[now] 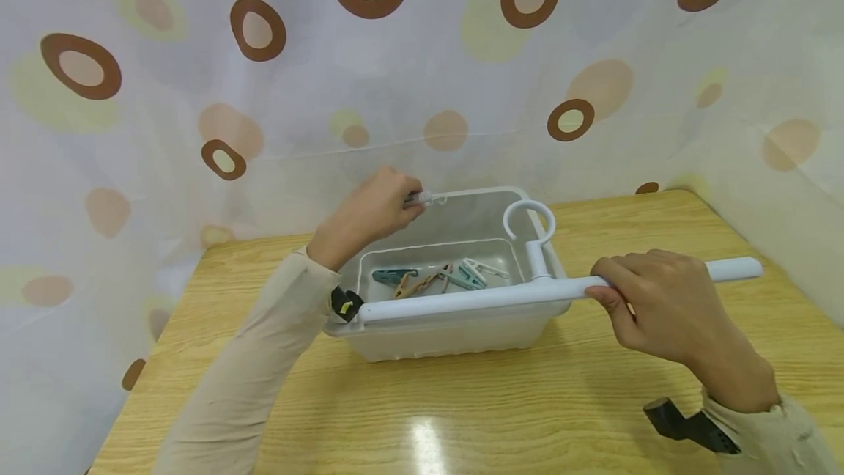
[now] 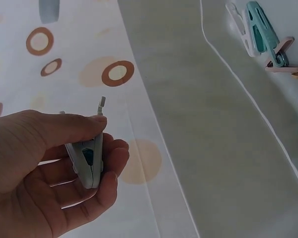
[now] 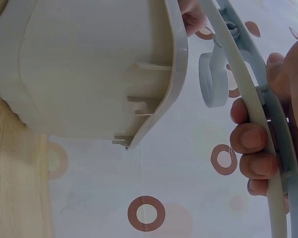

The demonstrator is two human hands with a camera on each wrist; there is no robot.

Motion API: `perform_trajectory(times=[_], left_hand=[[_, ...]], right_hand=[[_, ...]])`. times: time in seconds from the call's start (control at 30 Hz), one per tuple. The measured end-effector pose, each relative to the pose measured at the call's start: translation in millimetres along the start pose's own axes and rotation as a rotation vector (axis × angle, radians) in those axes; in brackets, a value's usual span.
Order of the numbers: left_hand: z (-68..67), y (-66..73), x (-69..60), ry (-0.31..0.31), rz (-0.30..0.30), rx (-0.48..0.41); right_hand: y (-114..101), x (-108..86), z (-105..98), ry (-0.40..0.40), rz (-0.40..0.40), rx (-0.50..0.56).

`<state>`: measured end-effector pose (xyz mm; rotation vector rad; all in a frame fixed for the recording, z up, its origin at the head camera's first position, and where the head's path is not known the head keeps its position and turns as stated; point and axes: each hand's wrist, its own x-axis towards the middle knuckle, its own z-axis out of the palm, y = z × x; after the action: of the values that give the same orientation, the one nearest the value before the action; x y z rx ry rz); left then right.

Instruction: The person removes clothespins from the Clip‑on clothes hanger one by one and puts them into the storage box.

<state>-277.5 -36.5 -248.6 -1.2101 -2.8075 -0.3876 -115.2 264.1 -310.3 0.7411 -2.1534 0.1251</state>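
Observation:
In the head view my left hand (image 1: pixel 377 205) is above the far left part of a translucent plastic tub (image 1: pixel 455 339). It pinches a pale grey clothespin (image 2: pixel 88 166) between thumb and fingers, seen closely in the left wrist view. My right hand (image 1: pixel 666 306) grips a pale blue plastic hanger (image 1: pixel 455 304) on the right part of its bar. The hanger lies across the tub's near side with its hook (image 1: pixel 549 222) pointing up. Inside the tub are several clothespins, among them a dark teal one (image 1: pixel 390 277), a brown one (image 1: pixel 417 284) and a white one (image 1: pixel 488 268).
The tub stands on a wooden table (image 1: pixel 369 416). A white curtain with brown rings (image 1: pixel 422 72) hangs behind the table and along its sides. Black straps with a small device (image 1: pixel 689 427) sit at both wrists.

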Motion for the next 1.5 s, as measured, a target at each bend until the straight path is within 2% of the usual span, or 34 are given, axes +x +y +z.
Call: perform_trajectory(times=[0.43,0.8,0.97,1.23,1.5], left_hand=[[8.6,-1.4,3.6,-0.026,0.015,0.015],[17.0,-7.4,3.0,-0.031,0.020,0.012],[20.9,-7.8,4.8,-0.062,0.014,0.006],[33.6,-8.9,8.8,-0.127,0.058,0.060],[41.3,-10.9,9.5,-0.129,0.079,0.031]], right_hand=[[-7,7.8,-3,0.064,-0.003,0.022],[-5,4.7,-3,0.047,-0.006,0.012],[-4,2.2,-3,0.033,-0.002,0.009],[-4,3.1,-4,0.040,-0.005,0.016],[-4,2.3,-5,0.037,0.002,0.011]])
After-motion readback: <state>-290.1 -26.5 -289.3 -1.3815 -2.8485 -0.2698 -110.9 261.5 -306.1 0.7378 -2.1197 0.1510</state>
